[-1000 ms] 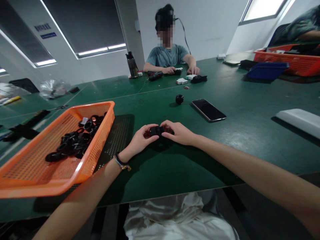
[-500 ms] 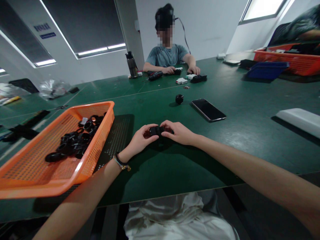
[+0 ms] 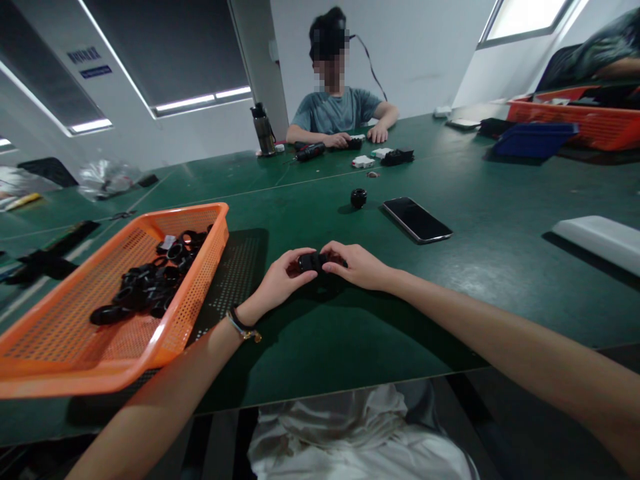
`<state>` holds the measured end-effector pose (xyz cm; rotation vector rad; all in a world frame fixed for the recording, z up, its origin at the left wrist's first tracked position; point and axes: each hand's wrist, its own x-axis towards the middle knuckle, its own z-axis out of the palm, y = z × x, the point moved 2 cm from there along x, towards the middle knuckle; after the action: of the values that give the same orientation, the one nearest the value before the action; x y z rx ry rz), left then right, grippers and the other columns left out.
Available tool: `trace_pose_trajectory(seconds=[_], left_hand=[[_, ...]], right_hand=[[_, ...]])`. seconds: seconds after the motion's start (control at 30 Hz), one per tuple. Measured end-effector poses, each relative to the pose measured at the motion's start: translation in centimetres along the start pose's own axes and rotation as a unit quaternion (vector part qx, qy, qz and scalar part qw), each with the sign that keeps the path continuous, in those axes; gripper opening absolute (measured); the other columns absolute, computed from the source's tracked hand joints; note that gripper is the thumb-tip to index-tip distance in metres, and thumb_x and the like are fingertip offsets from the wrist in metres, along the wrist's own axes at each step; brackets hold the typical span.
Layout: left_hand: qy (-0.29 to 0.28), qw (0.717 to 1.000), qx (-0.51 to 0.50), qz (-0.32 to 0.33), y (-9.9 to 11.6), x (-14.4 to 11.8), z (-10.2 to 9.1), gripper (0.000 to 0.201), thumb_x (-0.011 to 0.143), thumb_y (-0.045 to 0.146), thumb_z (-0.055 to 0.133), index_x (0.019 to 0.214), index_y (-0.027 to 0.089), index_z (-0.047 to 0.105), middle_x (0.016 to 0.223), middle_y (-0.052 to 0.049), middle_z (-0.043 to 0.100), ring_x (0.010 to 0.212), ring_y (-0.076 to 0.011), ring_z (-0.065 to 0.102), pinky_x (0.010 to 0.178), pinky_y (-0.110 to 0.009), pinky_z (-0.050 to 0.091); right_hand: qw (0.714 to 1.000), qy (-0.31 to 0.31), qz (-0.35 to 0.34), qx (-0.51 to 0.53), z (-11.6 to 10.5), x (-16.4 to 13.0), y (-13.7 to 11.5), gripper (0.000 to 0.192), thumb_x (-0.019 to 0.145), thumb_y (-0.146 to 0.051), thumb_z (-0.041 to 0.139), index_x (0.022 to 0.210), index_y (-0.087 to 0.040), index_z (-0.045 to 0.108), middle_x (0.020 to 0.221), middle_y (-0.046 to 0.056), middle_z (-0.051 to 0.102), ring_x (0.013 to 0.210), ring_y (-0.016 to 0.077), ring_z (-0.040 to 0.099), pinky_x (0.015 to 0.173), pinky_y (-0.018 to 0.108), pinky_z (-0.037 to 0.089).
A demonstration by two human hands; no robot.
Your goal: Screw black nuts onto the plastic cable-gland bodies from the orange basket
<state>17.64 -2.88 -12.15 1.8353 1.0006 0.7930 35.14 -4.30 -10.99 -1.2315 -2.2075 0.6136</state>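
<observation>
My left hand (image 3: 280, 280) and my right hand (image 3: 357, 265) meet over the green table (image 3: 350, 333), both gripping one small black ring-shaped part (image 3: 312, 261) between the fingertips. Much of the part is hidden by my fingers. To the left stands an orange mesh basket (image 3: 75, 360) holding several black rings (image 3: 150, 283). A single black cylindrical part (image 3: 359, 197) stands further back on the table, beyond my hands.
A dark phone (image 3: 417, 220) lies right of the black part. A white flat object (image 3: 597, 240) sits at the right edge. Across the table a person (image 3: 335, 110) works with small parts; a flask (image 3: 264, 130) stands near them. Orange (image 3: 575, 123) and blue (image 3: 533, 141) trays sit far right.
My hands stay in place on the black part. The person opposite has drawn one hand back toward their body.
</observation>
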Motion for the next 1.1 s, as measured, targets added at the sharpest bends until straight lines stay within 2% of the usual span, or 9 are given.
trace_pose_trajectory(seconds=[1.1], left_hand=[[-0.008,1.0,0.015,0.008,0.3,-0.08,-0.02,0.045,0.069,0.03,0.063,0.111,0.018,0.056,0.103,-0.006,0.058,0.086,-0.0164,0.056,0.078,-0.031,0.047]], right_hand=[[1.0,-0.012,0.007,-0.005,0.09,0.05,0.13,0.014,0.085,-0.027,0.05,0.092,-0.016,0.054,0.076,0.003,0.063,0.066,0.014,0.055,0.058,0.023,0.035]])
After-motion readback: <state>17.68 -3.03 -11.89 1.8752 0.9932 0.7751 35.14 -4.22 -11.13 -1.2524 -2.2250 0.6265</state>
